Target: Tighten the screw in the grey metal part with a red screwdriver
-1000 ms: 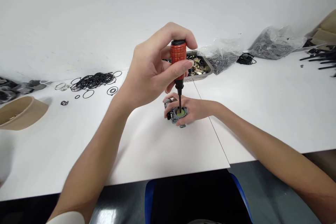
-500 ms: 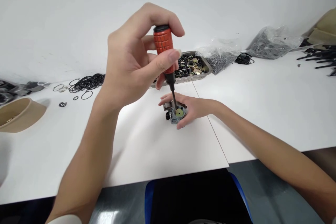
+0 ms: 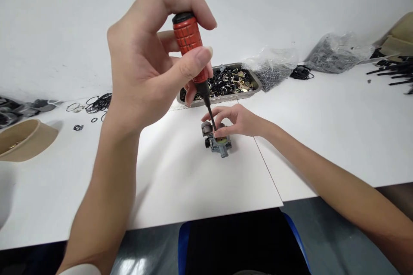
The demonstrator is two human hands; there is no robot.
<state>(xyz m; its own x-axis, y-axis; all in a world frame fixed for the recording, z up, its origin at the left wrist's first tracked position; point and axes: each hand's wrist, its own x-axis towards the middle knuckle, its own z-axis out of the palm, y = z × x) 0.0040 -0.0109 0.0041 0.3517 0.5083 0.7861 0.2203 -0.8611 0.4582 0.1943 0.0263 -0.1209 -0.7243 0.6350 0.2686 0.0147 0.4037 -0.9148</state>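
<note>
My left hand [image 3: 151,64] is wrapped round the red handle of a screwdriver [image 3: 187,36], index finger bent over its black cap. The shaft slants down to a small grey metal carburetor [image 3: 222,148] lying on the white table. A yellowish disc shows in the carburetor's round opening, partly covered by fingers. My right hand [image 3: 237,121] has its thumb and index finger pinched at the screwdriver's tip, over that opening. Whether they grip the tip or some small part there is hidden.
Behind the hands stands a metal tray [image 3: 222,96] of small mixed parts. To its right are clear plastic bags [image 3: 337,53] of parts. Black rubber rings [image 3: 98,103] and a tan bowl [image 3: 38,137] lie at the left. A seam [image 3: 267,167] crosses the tabletop.
My left hand and the screwdriver handle have shifted left and up, so the shaft leans more. My right hand has left the carburetor's side and now pinches at the screwdriver's tip.
</note>
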